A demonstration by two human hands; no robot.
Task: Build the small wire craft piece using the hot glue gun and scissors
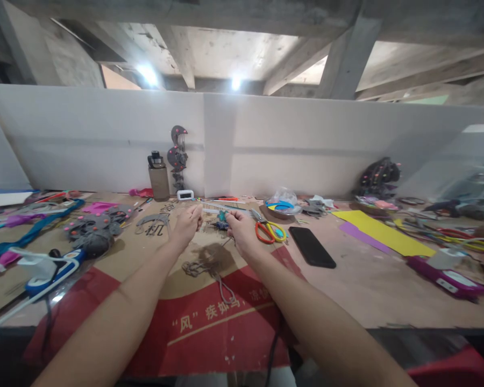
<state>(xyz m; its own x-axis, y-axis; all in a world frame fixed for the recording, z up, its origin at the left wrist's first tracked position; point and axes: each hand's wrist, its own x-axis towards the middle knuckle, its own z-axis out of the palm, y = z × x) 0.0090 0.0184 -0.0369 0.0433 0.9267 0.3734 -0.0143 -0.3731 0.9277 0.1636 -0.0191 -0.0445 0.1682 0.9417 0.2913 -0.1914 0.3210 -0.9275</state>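
Observation:
My left hand (186,226) is raised over the cardboard sheet (221,344), its fingertips pinched together. Whatever lies between them is too small to make out. A short way to the right, my right hand (242,228) grips a small teal and dark piece (221,219) between thumb and fingers; its exact kind is unclear. Below both hands, a loose tangle of grey cord (204,267) rests on the cardboard. Scissors with red and yellow handles (271,232) lie just right of my right hand. Flat grey cut pieces (153,224) are left of my left hand.
A black phone (312,247) lies to the right, near yellow sheets (383,232). A bottle (158,178) and small white clock (185,195) stand by the back partition (266,145). Power strips (56,274) flank the table. A bowl (284,208) sits behind the scissors.

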